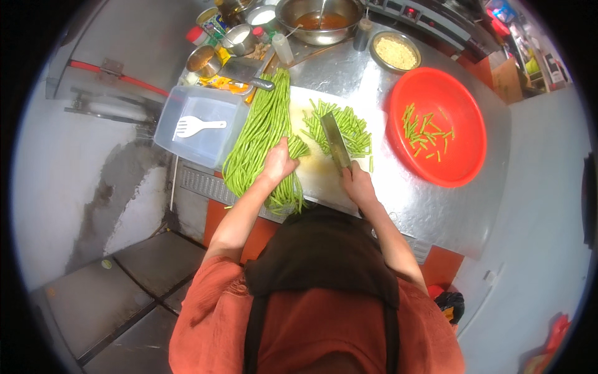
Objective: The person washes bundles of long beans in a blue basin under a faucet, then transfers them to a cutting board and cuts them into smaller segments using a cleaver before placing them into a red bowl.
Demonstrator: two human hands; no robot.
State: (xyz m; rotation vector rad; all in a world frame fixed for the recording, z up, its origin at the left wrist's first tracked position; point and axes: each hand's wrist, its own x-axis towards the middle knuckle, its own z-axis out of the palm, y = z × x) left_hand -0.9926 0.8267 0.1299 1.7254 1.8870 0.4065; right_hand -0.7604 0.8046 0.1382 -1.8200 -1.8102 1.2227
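Note:
My left hand (280, 161) grips a folded-over bunch of long green beans (261, 126) lying along the left side of a white cutting board (322, 180). The bunch's near ends hang over the table edge. In my right hand (359, 184) is the handle of a cleaver (334, 138), its blade pointing away from me and resting by a pile of cut bean pieces (352, 126) on the board. More cut pieces lie in a red plastic basin (469, 140) right of the board.
A clear plastic bin (201, 154) with a white slotted spatula (196, 126) stands at left. Behind it are a second cleaver (238, 69), sauce pots and a squeeze bottle (282, 49). Farther back sit a steel bowl of reddish sauce (317, 35) and a bowl of pale chopped food (396, 52).

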